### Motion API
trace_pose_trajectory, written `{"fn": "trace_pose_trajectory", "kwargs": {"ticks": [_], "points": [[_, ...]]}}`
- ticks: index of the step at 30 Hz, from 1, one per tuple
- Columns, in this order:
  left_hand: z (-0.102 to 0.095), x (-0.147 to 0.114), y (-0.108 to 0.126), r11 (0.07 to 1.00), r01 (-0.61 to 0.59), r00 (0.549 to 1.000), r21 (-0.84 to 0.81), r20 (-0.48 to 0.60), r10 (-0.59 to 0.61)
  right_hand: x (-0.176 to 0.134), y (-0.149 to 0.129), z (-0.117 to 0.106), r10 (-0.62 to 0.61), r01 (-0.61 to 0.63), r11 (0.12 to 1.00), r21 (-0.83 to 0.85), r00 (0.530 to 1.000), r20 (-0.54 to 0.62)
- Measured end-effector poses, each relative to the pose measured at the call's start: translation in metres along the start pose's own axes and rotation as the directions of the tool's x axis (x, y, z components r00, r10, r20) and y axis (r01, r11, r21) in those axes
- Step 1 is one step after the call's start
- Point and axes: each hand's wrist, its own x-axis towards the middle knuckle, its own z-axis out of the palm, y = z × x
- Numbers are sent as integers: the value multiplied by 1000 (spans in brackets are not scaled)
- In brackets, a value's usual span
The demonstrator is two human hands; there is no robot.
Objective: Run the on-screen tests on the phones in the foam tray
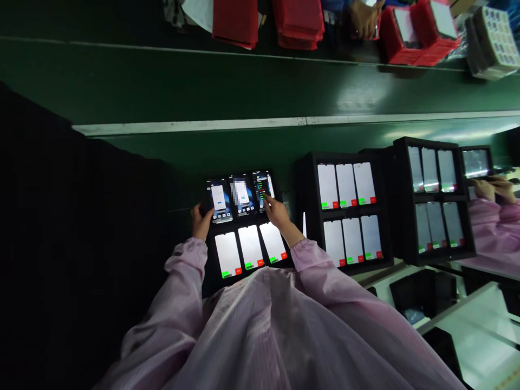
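Observation:
Before me a dark tray [210, 236] holds two rows of lit phones. My right hand [277, 211] reaches over the upper right phone [264, 184], its extended finger at a screen with green and red lines. At the left side, my left hand [200, 221] has thumb and fingers apart, the thumb near the lower corner of the upper left phone [219, 200]. Between these is the upper middle phone [242, 194], partly pixelated. The near row is a left phone [228, 253], a middle phone [251, 246] and a right phone [273, 241], with white screens and green and red boxes.
To the right stand a black tray of white-screened phones [320, 238] and another such tray [400, 211]. A co-worker's hands [493, 188] are at far right. Red stacks [299, 21] line the far side of the green bench [227, 86], near another person's hand [364, 19].

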Motion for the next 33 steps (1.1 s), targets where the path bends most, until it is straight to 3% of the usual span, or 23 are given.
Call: {"fn": "trace_pose_trajectory", "kwargs": {"ticks": [4,13,19,25,33], "points": [[0,2,-2,1000,-24,1000,9,12,24,-2,-7,3,-50,50,998,-24,999,-4],[-3,4,-4,999,-37,998,2,44,37,1,-34,23,-198,206,977,-52,972,128],[-5,4,-2,999,-3,997,-35,71,5,3,-30,20,-98,109,987,-122,991,93],[-5,4,-2,999,-29,996,-35,80,32,3,-31,22,-141,155,981,-119,983,118],[-4,2,0,999,-23,997,-34,66,26,5,-33,23,-77,83,990,-116,996,54]]}}
